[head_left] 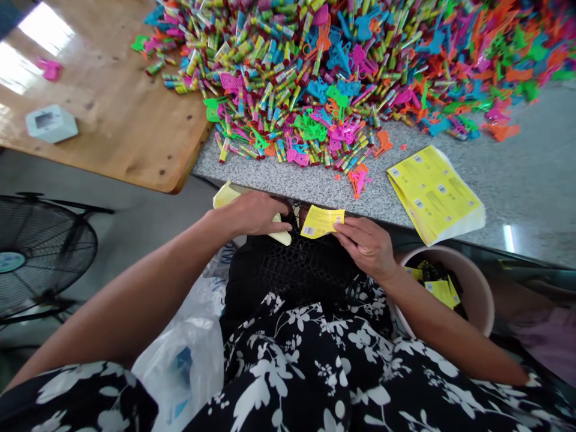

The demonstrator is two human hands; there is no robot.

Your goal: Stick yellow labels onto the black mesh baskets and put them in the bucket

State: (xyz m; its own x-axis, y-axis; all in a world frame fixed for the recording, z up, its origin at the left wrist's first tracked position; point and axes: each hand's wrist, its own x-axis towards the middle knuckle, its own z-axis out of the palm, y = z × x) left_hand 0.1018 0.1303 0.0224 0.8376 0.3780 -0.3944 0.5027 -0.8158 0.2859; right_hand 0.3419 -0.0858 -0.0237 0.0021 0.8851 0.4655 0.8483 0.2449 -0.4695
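Note:
My left hand (258, 213) is closed around a pale yellow strip (281, 235), which pokes out on both sides of the palm. Between thumb and fingertips, my right hand (366, 243) pinches a small printed yellow label (319, 221) by its right end. Black openwork mesh (292, 270) lies on my lap just below both hands; its full shape is unclear against the dark clothing. On the grey speckled counter (279, 180), to the right, rests a stack of yellow printed label sheets (436, 195).
A big heap of small colourful tubes (279, 90) and bright plastic pieces (450, 78) covers the counter's back. At right, a pale bucket (488, 300) holds black items with yellow labels. A wooden table (135, 120) with a white device (51, 123) and a black fan (40, 258) are left.

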